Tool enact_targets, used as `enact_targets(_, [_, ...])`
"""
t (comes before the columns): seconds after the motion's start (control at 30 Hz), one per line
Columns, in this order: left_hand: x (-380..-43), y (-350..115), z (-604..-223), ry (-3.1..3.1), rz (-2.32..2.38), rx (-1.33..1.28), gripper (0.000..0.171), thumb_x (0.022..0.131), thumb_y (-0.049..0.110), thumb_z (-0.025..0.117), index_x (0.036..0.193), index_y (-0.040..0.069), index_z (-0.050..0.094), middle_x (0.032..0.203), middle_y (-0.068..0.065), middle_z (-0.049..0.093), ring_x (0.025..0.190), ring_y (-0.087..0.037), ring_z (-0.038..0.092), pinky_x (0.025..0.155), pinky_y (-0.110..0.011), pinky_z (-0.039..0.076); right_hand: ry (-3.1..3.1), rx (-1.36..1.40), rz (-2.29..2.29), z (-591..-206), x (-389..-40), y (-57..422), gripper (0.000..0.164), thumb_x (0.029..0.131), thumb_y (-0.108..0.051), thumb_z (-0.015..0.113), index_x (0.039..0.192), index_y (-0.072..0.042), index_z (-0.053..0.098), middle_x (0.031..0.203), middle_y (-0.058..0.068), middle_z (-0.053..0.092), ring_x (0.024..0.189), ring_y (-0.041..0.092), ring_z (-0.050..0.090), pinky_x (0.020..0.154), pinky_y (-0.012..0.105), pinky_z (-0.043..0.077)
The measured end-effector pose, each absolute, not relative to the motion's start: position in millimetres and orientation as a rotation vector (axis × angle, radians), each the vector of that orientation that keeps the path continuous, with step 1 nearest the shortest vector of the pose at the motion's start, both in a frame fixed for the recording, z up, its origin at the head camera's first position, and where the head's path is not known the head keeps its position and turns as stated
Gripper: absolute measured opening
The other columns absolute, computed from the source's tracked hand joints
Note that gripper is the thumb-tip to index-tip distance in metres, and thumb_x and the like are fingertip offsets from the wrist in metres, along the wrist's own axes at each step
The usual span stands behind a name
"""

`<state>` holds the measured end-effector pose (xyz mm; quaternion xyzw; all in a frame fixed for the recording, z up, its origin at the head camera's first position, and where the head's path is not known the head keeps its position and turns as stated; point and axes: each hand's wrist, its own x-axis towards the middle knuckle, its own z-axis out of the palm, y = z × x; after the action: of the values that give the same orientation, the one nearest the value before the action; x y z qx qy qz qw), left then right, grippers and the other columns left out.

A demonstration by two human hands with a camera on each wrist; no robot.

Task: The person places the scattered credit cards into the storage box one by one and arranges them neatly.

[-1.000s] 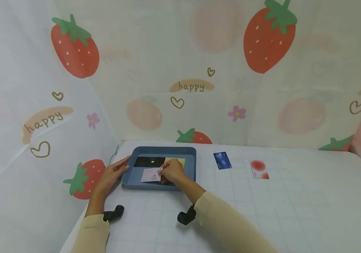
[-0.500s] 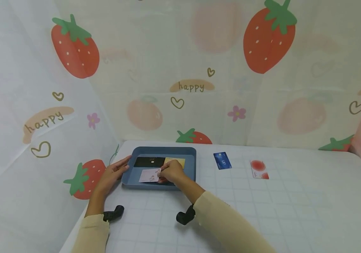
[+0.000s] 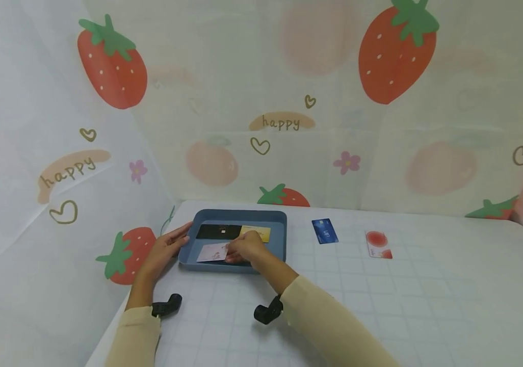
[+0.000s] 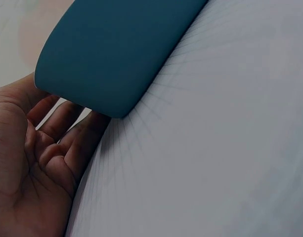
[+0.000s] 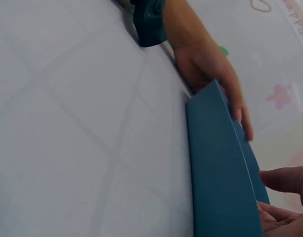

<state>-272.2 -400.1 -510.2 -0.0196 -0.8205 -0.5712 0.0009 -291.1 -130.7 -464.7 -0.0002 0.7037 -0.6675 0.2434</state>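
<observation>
A shallow blue-grey tray (image 3: pixel 217 269) stands toward the left of the table. Inside it, my right hand (image 3: pixel 249 247) pinches the right edge of a pale pink card (image 3: pixel 211 252) in the front part. Behind that card lie a black card (image 3: pixel 211 232) and a yellow card (image 3: pixel 262 234), the yellow one partly covered by the hand. Against the tray's left side rests my left hand (image 3: pixel 162 253), its fingers extended along the rim. In the left wrist view, the fingers of that hand (image 4: pixel 47 163) touch the tray's outer wall (image 4: pixel 107 54). The right wrist view hides the cards behind the wall.
On the white gridded tablecloth right of the tray lie a blue bank card (image 3: pixel 324 231) and a white card with red circles (image 3: pixel 378 244). A strawberry-print curtain (image 3: pixel 284 158) stands behind and to the left. Black wrist cameras (image 3: pixel 268 311) sit below the hands.
My right hand has slid the pale pink card a little to the left within the tray. The left hand stays against the tray's side. The head view has shifted slightly.
</observation>
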Motion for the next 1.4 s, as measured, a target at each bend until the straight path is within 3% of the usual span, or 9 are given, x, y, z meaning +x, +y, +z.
enact_targets(0.3, [-273.5, -401.0, -511.1, -2.563, -1.819, -0.070, 0.054, 0.103, 0.031, 0.061, 0.154, 0.021, 0.046, 0.158, -0.001, 0.043, 0.148, -0.020, 0.035, 0.115, -0.042, 0.035, 1.765, 0.015, -1.834, -458.8, -293.0, -130.4, 0.023, 0.097, 0.000, 0.062, 0.113, 0.015, 0.065, 0.098, 0.023, 0.074, 0.086, 0.029, 0.076, 0.076, 0.033, 0.062])
enact_targets(0.77, [-275.1, -398.8, -508.5, -2.543, -1.846, -0.057, 0.053, 0.104, 0.028, 0.061, 0.154, 0.019, 0.046, 0.158, -0.003, 0.043, 0.148, -0.020, 0.036, 0.115, -0.041, 0.034, 1.710, 0.004, -1.831, -458.2, -296.1, -135.8, 0.030, 0.096, 0.000, 0.064, 0.120, 0.016, 0.059, 0.105, 0.027, 0.072, 0.092, 0.033, 0.075, 0.080, 0.035, 0.061])
enact_targets(1.23, [-273.1, -398.6, -510.0, -2.539, -1.849, -0.077, 0.053, 0.105, 0.026, 0.059, 0.155, 0.016, 0.044, 0.159, -0.007, 0.041, 0.148, -0.025, 0.035, 0.116, -0.045, 0.032, 1.744, -0.004, -1.786, -459.3, -298.0, -138.1, 0.027, 0.097, -0.004, 0.065, 0.116, 0.014, 0.063, 0.105, 0.026, 0.073, 0.092, 0.032, 0.075, 0.079, 0.035, 0.061])
enact_targets(1.4, [-273.3, -400.9, -510.1, -2.540, -1.850, -0.081, 0.053, 0.105, 0.025, 0.059, 0.155, 0.016, 0.045, 0.159, -0.004, 0.042, 0.147, -0.022, 0.037, 0.114, -0.035, 0.036, 1.753, -0.004, -1.779, -456.5, -296.8, -136.8, 0.029, 0.097, -0.005, 0.065, 0.119, 0.014, 0.063, 0.110, 0.027, 0.071, 0.095, 0.032, 0.075, 0.082, 0.035, 0.061])
